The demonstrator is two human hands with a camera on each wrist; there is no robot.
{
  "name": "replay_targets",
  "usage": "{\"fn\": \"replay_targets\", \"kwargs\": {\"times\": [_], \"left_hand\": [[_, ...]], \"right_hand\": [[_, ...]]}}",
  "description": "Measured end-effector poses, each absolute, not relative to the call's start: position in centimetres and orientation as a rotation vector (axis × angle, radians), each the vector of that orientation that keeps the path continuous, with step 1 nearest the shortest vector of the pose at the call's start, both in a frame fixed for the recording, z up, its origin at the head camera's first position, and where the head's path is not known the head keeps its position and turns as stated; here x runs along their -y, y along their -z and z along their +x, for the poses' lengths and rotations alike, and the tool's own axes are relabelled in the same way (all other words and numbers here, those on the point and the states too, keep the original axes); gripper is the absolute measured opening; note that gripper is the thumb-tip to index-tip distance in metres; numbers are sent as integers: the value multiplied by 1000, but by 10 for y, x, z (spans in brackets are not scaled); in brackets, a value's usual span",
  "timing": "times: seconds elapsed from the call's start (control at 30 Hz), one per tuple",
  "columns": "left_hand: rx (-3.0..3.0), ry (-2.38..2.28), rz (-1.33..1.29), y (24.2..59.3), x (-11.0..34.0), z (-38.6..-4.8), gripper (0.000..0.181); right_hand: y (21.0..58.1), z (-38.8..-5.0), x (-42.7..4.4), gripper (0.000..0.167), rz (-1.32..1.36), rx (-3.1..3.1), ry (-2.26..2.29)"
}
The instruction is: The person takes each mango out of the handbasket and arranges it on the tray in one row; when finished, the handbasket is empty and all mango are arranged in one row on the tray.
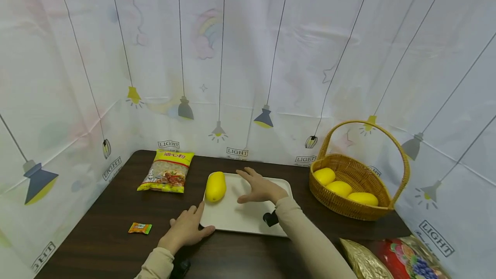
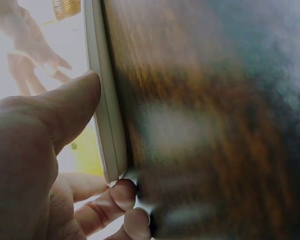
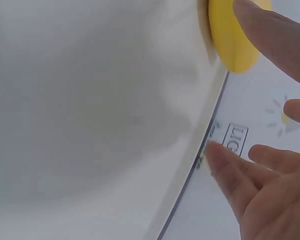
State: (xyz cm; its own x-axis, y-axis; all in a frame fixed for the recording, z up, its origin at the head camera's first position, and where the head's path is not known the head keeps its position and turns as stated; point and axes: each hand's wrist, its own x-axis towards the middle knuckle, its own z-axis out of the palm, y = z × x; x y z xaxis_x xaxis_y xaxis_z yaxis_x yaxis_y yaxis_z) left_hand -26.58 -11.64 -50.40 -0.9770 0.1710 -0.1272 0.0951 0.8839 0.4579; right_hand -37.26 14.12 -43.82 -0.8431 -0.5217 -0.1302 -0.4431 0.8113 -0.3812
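A white tray (image 1: 248, 221) lies on the dark table, with a yellow mango-like fruit (image 1: 215, 187) on its left part. At the tray's front left corner is my left hand (image 1: 186, 227), thumb along the front edge and index finger by the left side. In the left wrist view, the thumb (image 2: 77, 107) touches the tray rim (image 2: 107, 125), and some fingertips rest low by the corner. My right hand (image 1: 261, 187) hovers over the tray, fingers spread and holding nothing, right of the fruit. The right wrist view shows its fingers apart from the fruit (image 3: 235, 40).
A wicker basket (image 1: 348, 206) with several similar yellow fruits stands at the right. A yellow food bag (image 1: 168, 171) lies at the back left, and a small orange packet (image 1: 140, 228) sits nearer. Shiny bags (image 1: 410, 259) lie at the front right. A printed curtain (image 1: 248, 55) hangs behind.
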Motion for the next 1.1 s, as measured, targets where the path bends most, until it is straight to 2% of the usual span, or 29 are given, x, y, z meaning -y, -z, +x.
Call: {"fn": "replay_targets", "kwargs": {"times": [0.6, 1.1], "left_hand": [[-2885, -705, 226, 506, 119, -264, 93], [-2878, -673, 224, 507, 118, -267, 95]], "right_hand": [[403, -365, -247, 89, -699, -3007, 437], [396, -346, -335, 80, -543, -3147, 344]]}}
